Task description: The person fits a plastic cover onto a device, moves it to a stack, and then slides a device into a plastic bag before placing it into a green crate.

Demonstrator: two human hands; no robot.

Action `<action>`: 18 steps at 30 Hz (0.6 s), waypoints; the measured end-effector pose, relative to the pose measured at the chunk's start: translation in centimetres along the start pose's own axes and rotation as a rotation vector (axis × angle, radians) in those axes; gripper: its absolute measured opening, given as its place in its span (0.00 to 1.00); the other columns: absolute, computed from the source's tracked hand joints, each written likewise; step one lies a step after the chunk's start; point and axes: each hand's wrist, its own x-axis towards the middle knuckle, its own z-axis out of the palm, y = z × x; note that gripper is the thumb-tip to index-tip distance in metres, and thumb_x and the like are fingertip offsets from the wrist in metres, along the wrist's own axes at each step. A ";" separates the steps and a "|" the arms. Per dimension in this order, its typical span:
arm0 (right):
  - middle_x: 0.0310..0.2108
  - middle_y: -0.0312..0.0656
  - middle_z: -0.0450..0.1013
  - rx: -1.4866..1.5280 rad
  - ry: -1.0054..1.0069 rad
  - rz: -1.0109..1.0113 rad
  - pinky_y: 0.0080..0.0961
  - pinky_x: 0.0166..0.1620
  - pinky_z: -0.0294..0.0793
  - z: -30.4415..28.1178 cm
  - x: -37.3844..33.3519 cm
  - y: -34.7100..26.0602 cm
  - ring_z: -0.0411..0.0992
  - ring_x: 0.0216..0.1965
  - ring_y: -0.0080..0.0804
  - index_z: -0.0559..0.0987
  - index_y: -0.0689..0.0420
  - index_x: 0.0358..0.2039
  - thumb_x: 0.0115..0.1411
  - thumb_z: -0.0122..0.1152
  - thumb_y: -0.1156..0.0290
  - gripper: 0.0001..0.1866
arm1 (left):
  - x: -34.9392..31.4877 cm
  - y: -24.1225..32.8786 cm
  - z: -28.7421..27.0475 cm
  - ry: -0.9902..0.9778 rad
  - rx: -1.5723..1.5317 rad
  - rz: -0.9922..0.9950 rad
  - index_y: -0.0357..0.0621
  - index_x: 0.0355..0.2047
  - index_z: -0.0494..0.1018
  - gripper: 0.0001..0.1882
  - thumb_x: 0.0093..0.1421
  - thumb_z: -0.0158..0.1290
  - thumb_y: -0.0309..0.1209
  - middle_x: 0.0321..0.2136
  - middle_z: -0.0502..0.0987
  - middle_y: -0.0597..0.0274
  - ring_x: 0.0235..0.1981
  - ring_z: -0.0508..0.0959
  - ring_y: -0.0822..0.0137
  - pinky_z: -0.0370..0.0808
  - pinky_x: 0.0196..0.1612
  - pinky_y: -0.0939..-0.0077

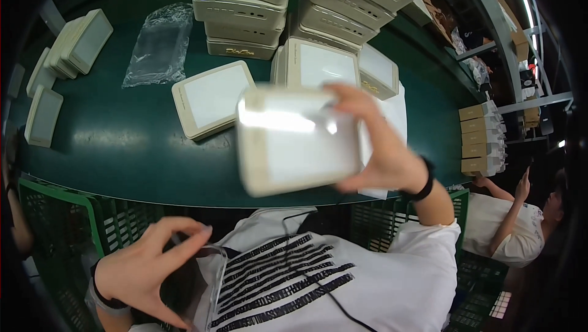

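Note:
My right hand (383, 148) grips a cream, rounded rectangular device (300, 139) by its right end, lifted above the table's front edge. Its glossy white face reflects the lights, and motion blurs it. Low at the left, in front of my body, my left hand (147, 268) has thumb and forefinger spread around the mouth of a clear plastic bag (215, 283). Part of that bag is hard to make out against my shirt. Behind the lifted device, a similar cream device (214, 96) lies face up on the table.
Tall stacks of cream devices (245, 11) stand at the back of the green table (122, 167). A flat clear bag (160, 44) lies left of them. More devices (79, 44) sit far left, small brown boxes (481, 139) far right. Green crates (67, 216) flank me; another person (508, 222) is at right.

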 end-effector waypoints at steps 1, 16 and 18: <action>0.60 0.49 0.56 -0.001 0.058 -0.008 0.40 0.60 0.59 -1.7 0.4 1.0 0.55 0.62 0.47 0.60 0.52 0.57 0.33 0.75 0.71 0.48 | -0.2 -0.1 0.4 0.064 -0.037 -0.053 0.31 0.61 0.54 0.61 0.31 0.70 0.51 0.55 0.58 0.40 0.49 0.65 0.45 0.62 0.55 0.58; 0.64 0.50 0.54 -0.334 0.328 0.090 0.39 0.61 0.59 -3.8 -0.9 4.1 0.54 0.65 0.43 0.55 0.55 0.63 0.44 0.71 0.75 0.47 | 17.0 -8.9 -5.4 0.645 0.845 -0.444 0.32 0.56 0.61 0.57 0.30 0.68 0.56 0.44 0.67 0.46 0.47 0.70 0.47 0.66 0.51 0.60; 0.63 0.52 0.56 -0.418 0.371 0.019 0.40 0.61 0.59 -3.1 -2.3 2.7 0.56 0.64 0.44 0.58 0.56 0.62 0.46 0.69 0.78 0.43 | 18.2 -9.7 -5.7 0.585 0.822 -0.483 0.32 0.56 0.61 0.58 0.30 0.67 0.58 0.44 0.67 0.46 0.46 0.71 0.47 0.66 0.50 0.60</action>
